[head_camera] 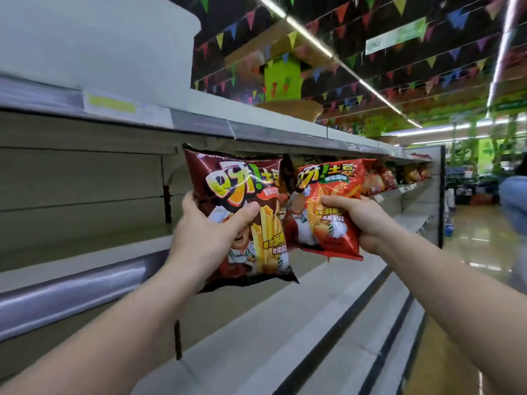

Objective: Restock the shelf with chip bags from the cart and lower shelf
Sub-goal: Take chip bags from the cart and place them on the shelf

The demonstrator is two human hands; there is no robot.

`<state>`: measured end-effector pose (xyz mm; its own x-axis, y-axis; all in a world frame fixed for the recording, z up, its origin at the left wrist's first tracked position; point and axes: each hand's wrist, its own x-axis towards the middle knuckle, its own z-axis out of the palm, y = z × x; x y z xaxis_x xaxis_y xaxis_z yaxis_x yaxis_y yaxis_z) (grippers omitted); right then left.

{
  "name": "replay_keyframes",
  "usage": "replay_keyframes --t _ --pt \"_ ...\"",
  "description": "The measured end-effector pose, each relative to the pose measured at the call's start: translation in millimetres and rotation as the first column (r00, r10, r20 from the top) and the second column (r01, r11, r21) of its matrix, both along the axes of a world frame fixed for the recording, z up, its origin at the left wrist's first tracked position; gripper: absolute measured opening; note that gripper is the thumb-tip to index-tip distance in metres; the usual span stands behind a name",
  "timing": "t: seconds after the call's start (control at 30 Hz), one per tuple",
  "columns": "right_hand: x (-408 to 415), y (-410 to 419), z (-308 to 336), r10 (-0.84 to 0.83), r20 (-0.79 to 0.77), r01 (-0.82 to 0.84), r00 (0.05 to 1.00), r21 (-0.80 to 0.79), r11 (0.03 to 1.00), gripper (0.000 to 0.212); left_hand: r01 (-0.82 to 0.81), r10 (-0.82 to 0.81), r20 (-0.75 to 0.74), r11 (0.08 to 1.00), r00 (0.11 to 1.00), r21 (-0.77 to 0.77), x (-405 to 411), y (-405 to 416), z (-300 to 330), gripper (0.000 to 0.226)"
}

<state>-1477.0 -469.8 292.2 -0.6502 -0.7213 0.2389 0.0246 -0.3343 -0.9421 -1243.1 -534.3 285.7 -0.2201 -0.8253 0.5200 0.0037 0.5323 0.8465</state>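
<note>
My left hand (206, 238) grips a dark brown chip bag (242, 195) by its left side, thumb across the front. Beside it, my right hand (362, 220) holds a red-orange chip bag (328, 195) by its right edge. Both bags are upright, raised in front of the shelf (85, 258), and their inner edges overlap slightly. Neither bag touches the shelf board. More chip bags (379, 178) stand in a row further along the same shelf level to the right.
The shelf bay behind the bags shows bare boards and a back panel. A top shelf (199, 121) with price-tag rail runs overhead. Lower shelves (328, 323) step out below. A person in blue (513, 201) stands in the aisle at the far right.
</note>
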Motion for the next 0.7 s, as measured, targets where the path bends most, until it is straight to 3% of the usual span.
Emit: replay_keyframes --t 0.27,0.53,0.7 --pt "-75 -77 27 0.266 0.024 -0.267 0.964 0.074 0.961 0.026 -0.088 0.095 -0.058 0.990 0.994 0.109 -56 -20 13 0.123" --pt "-140 -156 41 0.475 -0.013 -0.466 0.880 0.179 0.867 0.027 -0.148 0.186 -0.177 0.968 0.967 0.204 -111 -29 17 0.114" --pt "-165 -186 50 0.600 -0.083 -0.567 0.795 0.249 0.785 0.010 -0.231 0.274 -0.188 0.947 0.943 0.222 -126 -31 15 0.106"
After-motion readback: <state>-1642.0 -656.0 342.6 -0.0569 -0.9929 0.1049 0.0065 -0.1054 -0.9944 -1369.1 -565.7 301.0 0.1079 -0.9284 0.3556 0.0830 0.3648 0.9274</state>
